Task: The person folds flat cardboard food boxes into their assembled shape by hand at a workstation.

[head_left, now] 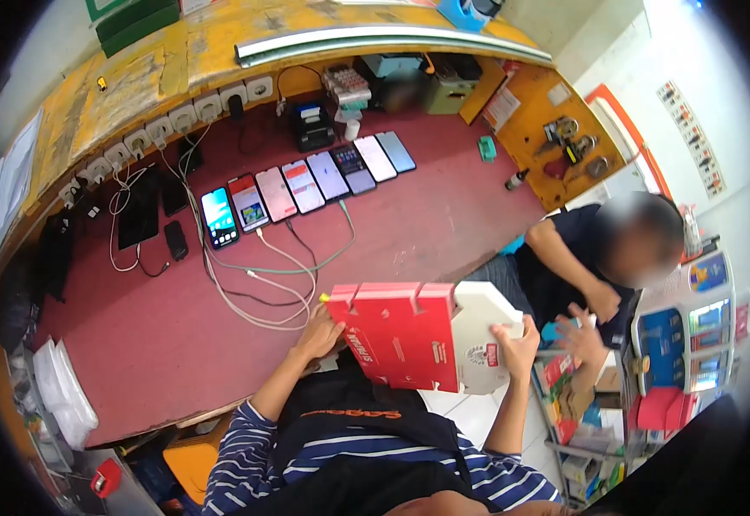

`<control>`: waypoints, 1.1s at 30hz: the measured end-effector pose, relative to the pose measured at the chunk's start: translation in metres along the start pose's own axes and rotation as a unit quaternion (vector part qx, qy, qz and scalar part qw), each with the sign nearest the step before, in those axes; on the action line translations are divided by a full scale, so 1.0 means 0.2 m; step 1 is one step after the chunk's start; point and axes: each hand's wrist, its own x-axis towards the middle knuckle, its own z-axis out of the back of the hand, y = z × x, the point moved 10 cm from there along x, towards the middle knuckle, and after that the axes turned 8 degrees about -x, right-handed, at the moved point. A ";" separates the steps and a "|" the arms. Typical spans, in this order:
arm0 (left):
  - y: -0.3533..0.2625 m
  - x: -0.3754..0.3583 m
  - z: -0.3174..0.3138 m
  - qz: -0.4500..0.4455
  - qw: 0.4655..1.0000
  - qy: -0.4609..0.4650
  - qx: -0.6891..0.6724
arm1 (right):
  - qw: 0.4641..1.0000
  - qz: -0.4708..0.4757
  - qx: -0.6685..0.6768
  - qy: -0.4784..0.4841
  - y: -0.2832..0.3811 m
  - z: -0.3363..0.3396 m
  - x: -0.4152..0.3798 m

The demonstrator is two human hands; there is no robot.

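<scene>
I hold a thick stack of red-and-white cardboard sheets in front of my body, above the near edge of the desk. Notches show along its top edge, and white printing covers the red face. Closed on its left edge is my left hand. On the right, my right hand grips the white end part, thumb on the near face and the other fingers partly hidden behind. Beyond the stack, a row of several phones lies on the desk, screens up, some with cables attached.
The red desktop has loose white cables near my left hand. Plastic-wrapped white packs lie at its left end. A co-worker sits close on the right, one hand raised near my right hand. Power sockets line the back.
</scene>
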 end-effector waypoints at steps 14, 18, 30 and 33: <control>0.00 -0.34 -0.12 -0.113 0.958 0.033 0.262 | 0.930 0.303 -0.198 0.058 0.62 -0.09 0.19; 0.13 -0.51 0.40 0.195 0.939 -0.089 0.270 | 0.913 0.359 -0.175 0.078 0.80 -0.18 0.12; 0.36 -0.71 1.09 0.231 0.891 -0.324 0.220 | 0.908 0.377 -0.110 0.142 1.19 -0.41 -0.30; 0.54 -0.49 0.77 0.200 0.898 -0.173 -0.351 | 0.916 0.361 -0.095 0.144 1.23 -0.46 -0.40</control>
